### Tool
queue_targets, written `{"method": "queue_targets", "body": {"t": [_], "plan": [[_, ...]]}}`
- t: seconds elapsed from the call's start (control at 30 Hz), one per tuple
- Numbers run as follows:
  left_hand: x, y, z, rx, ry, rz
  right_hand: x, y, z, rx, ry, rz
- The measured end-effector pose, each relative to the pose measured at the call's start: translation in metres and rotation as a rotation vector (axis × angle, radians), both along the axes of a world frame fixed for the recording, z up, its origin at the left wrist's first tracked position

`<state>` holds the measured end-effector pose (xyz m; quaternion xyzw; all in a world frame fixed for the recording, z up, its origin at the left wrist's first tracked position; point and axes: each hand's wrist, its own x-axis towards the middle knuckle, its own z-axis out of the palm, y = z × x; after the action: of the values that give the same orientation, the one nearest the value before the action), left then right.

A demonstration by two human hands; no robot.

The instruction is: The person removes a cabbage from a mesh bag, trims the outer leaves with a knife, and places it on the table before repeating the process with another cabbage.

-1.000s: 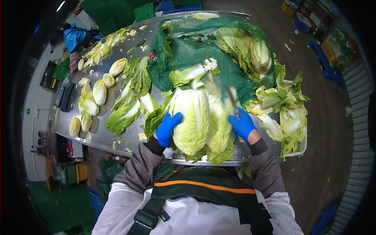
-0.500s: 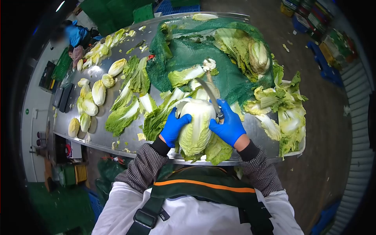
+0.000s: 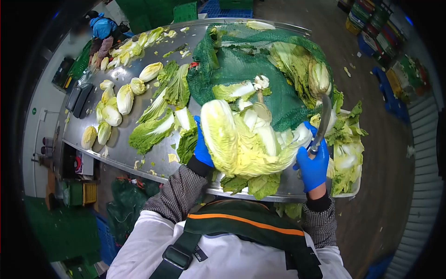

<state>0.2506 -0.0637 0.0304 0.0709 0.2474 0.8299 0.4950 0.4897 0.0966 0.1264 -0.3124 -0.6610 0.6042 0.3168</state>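
My left hand [image 3: 203,148], in a blue glove, is wrapped round the left side of a Chinese cabbage [image 3: 218,135]. Its pale outer leaves [image 3: 267,162] are bent away to the right, still joined to the head as far as I can see. On the far right of those leaves, my gloved right hand [image 3: 314,168] grips a knife [image 3: 324,122] with a curved blade pointing up. The same hand also pinches the leaf edge between thumb and fingers. Loose green leaves [image 3: 265,186] lie under the cabbage at the table's near edge.
A green net [image 3: 241,69] with cabbage and leaves covers the table's far middle. Trimmed cabbages [image 3: 124,98] lie on the left of the metal table [image 3: 134,109]. A white tray [image 3: 355,188] heaped with leaves stands right. A person [image 3: 103,29] in blue works far left.
My right hand has moved right with the knife, drawing outer leaves off the cabbage's side. The cabbage has opened out and tilted, and my left hand now shows only at its left edge.
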Motion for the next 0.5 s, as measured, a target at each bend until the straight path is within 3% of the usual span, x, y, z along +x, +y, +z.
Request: {"method": "queue_targets", "body": {"t": [0.07,0.13,0.17,0.2,0.23,0.3,0.33,0.37,0.43,0.5], "plan": [[-0.011,-0.007,-0.027,-0.047,0.086,0.076,-0.014,0.001,-0.004,0.255,-0.282,-0.086],[-0.012,0.001,-0.032,0.139,-0.096,-0.079,-0.027,0.008,-0.015,0.54,-0.636,-0.103],[-0.012,0.009,-0.032,0.235,-0.185,-0.158,-0.031,0.012,-0.027,0.579,-0.608,-0.055],[0.002,0.014,-0.008,0.026,0.002,-0.136,-0.037,0.007,-0.021,0.52,-0.509,0.034],[0.011,0.021,0.022,0.123,-0.068,-0.317,-0.045,-0.001,-0.014,0.457,-0.411,0.122],[0.018,0.034,0.022,0.276,-0.2,-0.42,-0.059,-0.009,-0.008,0.088,-0.164,0.267],[0.023,0.04,0.023,0.354,-0.267,-0.473,-0.06,-0.007,-0.01,0.013,-0.184,0.275],[0.042,0.042,0.068,-0.272,0.056,-0.289,-0.061,-0.005,-0.013,-0.061,-0.204,0.28],[0.023,0.039,0.041,-0.301,0.207,-0.288,-0.058,0.003,-0.017,-0.099,-0.191,0.276],[0.036,0.027,0.036,-0.39,0.577,-0.12,-0.059,-0.005,-0.039,-0.028,-0.256,0.215]]}}
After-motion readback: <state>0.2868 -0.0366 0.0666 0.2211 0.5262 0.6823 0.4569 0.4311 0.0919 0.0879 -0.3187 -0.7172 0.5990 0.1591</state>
